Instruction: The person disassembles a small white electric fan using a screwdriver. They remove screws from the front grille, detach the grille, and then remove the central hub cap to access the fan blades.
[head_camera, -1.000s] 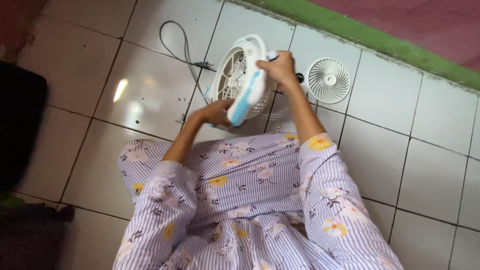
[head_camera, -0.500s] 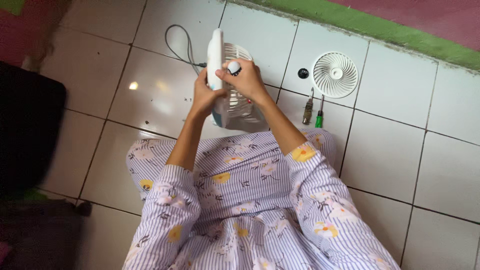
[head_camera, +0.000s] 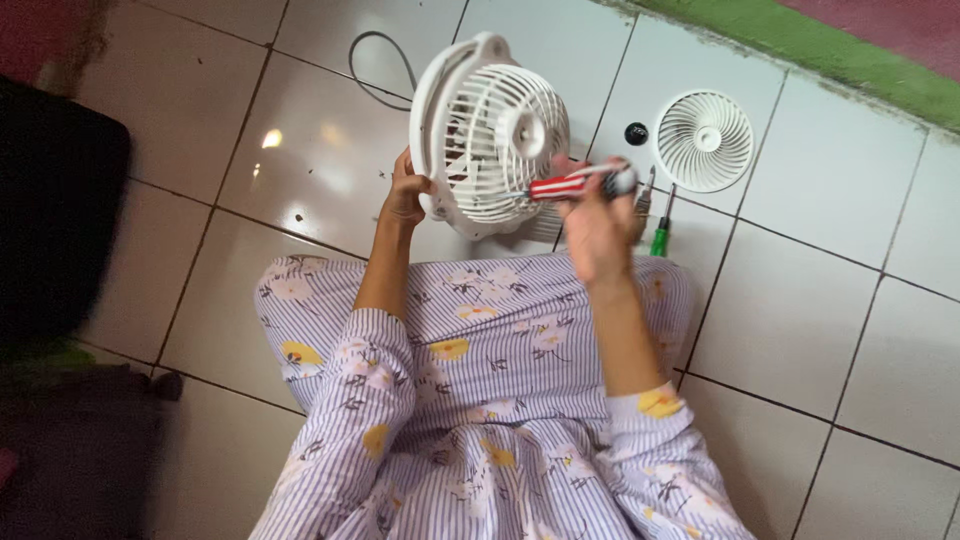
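Gripping the rim of a white fan (head_camera: 487, 135), the left hand (head_camera: 405, 195) has its fingers curled around the lower left edge of the housing; the fingertips are hidden behind it. The right hand (head_camera: 597, 225) is closed around a red-handled screwdriver (head_camera: 572, 184), fingers pressed together on the handle, which lies nearly level with its shaft end toward the fan's grille and its dark butt end away from the fan. The fan is held up above the floor (head_camera: 800, 290), just beyond the person's knees, tilted so its round grille faces the camera and to the right; its disc stands roughly on edge, rim running top to bottom.

No packages, labels or signs can be made out.

Right of the fan, a loose white round grille (head_camera: 705, 140) lies flat on the floor. Between it and the fan sits a small black knob (head_camera: 636, 132). Just below that grille lies a green-handled screwdriver (head_camera: 661, 232). A grey cord (head_camera: 375, 65) loops on the tiles behind the fan.

White glossy tiles with dark grout cover the floor; a green strip (head_camera: 800, 45) borders them past the loose grille. A dark shape (head_camera: 55, 210) sits far left of the fan. The person wears a striped, flowered garment (head_camera: 500, 400).
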